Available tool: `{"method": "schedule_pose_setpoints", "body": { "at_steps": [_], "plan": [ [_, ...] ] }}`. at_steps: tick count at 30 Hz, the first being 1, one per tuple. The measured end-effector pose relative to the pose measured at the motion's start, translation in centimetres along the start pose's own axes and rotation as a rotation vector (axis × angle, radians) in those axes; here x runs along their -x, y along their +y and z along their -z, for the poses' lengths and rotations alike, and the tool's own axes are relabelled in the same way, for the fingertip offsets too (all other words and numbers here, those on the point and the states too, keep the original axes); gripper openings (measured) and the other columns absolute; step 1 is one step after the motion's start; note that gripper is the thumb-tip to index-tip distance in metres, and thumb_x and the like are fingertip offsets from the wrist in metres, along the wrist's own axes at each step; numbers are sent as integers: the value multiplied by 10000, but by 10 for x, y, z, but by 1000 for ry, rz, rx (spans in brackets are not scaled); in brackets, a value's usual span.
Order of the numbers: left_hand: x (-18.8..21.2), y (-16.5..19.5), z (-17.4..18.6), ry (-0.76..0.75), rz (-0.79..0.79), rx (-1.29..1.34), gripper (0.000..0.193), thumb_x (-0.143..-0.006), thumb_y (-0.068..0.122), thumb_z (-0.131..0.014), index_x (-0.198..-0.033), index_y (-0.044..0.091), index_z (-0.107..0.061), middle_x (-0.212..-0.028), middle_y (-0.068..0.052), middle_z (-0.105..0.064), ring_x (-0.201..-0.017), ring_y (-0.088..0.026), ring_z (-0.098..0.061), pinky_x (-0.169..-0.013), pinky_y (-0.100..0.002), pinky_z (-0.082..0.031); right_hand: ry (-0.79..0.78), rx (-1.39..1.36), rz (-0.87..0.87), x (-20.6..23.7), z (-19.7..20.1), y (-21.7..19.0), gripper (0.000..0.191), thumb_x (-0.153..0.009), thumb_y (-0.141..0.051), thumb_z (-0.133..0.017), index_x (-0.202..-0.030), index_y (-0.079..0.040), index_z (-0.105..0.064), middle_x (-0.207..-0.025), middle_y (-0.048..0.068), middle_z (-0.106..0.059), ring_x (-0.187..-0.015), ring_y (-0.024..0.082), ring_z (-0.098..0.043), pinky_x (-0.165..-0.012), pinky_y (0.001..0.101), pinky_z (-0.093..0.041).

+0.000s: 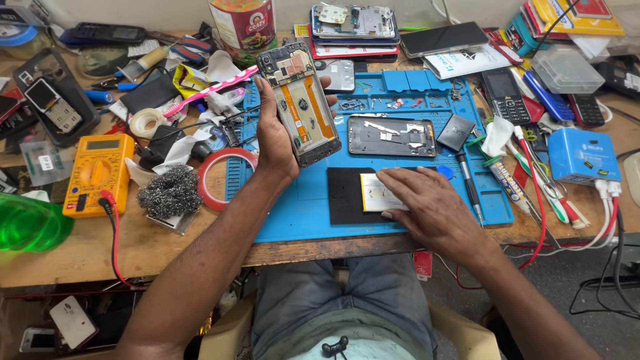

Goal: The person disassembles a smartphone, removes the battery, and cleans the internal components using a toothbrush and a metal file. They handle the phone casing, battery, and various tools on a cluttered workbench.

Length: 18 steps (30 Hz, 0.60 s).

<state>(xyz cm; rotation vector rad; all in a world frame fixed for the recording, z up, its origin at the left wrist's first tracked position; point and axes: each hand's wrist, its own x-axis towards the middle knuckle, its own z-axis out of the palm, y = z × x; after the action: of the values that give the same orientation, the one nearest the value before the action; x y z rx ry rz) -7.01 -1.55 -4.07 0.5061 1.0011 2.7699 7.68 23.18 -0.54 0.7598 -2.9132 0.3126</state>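
Note:
My left hand [273, 137] holds an opened smartphone [300, 103] with its back cover off, the circuit board and orange flex cables facing me, lifted above the blue repair mat [293, 213]. My right hand [433, 207] lies flat on the mat, fingers resting on a white-labelled phone battery [377, 193] that sits on a black pad [343, 197]. Just behind the battery lies a second phone frame [392, 136], face up on the mat.
A yellow multimeter [97, 173] with a red lead, steel wool [170, 193] and a red tape roll [223, 177] sit left of the mat. Stacked phones [353, 30], keypad phones [503, 93], a blue box [583, 157], a screwdriver [467, 180] and cables crowd the back and right.

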Motion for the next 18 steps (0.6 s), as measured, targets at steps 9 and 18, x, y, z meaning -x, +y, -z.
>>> {"method": "schedule_pose_setpoints", "body": {
  "at_steps": [9,18],
  "plan": [
    [0,5,-14,42,17,-9,803,-1023,673,-294,-1443,26,-517,-1295,-189,-668,-1099,-297,-693,-922,-452,-599,11,-496,-147,-9,22,27,343,-849,-230,-792,-1151,-73,-752,-990,67,-794,-869,175,-772,-753,319,-599],
    [4,-6,-10,-14,135,73,782,-1033,663,-293,-1453,43,-517,-1305,-185,-666,-1110,-280,-691,-936,-451,-602,325,-701,-588,-55,52,166,362,-980,-135,-669,-1305,24,-667,-914,77,-754,-748,100,-660,-645,273,-519]
  ]
}}
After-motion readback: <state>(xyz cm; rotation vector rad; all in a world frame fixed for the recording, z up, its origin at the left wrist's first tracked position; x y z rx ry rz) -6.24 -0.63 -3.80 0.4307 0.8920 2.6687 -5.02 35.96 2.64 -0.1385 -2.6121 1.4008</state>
